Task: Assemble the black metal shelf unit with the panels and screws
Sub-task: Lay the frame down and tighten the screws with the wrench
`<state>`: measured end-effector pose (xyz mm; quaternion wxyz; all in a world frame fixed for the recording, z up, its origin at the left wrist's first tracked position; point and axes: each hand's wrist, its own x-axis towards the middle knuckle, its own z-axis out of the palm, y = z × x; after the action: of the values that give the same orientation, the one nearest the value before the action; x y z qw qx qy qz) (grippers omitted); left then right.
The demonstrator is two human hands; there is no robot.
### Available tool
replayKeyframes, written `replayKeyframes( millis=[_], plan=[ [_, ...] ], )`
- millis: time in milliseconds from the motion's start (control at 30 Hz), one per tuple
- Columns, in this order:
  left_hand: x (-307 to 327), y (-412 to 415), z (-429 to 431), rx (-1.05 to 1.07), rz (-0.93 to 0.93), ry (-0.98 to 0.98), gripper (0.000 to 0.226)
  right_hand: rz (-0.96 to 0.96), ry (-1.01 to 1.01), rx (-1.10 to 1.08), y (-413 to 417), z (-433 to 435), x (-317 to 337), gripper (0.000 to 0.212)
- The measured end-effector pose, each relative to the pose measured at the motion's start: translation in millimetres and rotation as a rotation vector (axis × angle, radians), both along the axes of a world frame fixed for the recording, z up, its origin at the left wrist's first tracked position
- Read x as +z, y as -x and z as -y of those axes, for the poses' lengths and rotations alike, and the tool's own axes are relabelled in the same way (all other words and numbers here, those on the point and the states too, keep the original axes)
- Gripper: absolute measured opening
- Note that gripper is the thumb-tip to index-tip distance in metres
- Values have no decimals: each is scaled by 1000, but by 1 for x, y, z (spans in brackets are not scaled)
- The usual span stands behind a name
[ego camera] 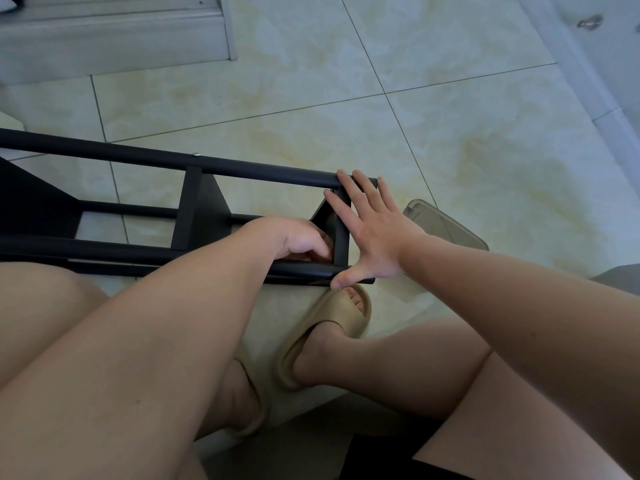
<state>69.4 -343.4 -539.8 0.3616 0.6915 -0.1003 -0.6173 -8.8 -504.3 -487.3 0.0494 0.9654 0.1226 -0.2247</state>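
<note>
Your shelf unit [188, 213] lies on its side on the tiled floor [450, 133], just past your knees, its end near your feet. It looks well along: the long rails carry several panels, and a screw [196, 154] sits in the far rail. The end panel [341, 244] seems to be the current job. Your right hand [367, 230] is spread flat against that end. Your left hand [298, 240] reaches inside, fingers curled; I can't tell on what. The finish is matte black throughout.
</note>
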Motion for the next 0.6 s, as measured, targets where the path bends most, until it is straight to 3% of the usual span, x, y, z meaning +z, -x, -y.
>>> replayKeyframes(
  millis=[433,600],
  plan=[
    [5,0,-1,10,-129,-36,20,19,1,5,0,1,-1,147],
    [4,0,2,-21,-55,-87,24,14,-2,0,0,1,-1,147]
  ],
)
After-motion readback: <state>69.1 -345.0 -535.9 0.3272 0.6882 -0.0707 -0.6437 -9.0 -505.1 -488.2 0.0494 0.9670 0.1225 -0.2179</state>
